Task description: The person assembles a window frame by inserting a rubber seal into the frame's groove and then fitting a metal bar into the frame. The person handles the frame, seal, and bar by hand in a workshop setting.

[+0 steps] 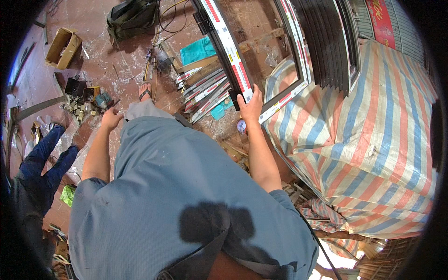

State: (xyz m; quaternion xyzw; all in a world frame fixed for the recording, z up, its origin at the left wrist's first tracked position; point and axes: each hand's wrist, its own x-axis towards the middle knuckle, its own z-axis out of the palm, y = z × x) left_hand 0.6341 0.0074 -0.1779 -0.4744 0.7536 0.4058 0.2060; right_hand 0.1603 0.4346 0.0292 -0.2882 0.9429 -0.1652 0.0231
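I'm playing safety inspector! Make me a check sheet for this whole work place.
Surface: reddish floor, speckled white.
Job's things: dark bar, labelled in red and white.
Clutter: cardboard box, pile of strips, dark bag.
Hands: right hand grips the dark bar near its end; left hand low at the side, nothing seen in it.
Cables: thin cables beside the dark bag.
Surroundings: striped tarp on the right, another person's legs on the left.

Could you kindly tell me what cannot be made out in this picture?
In the head view:
Long dark bar with white-and-red tape: far end cut off by the top edge.
Right hand: its grip behind the bar, hidden by the bar.
Left hand: palm hidden by its own back.
Striped red, white and blue tarpaulin: hides whatever lies beneath.
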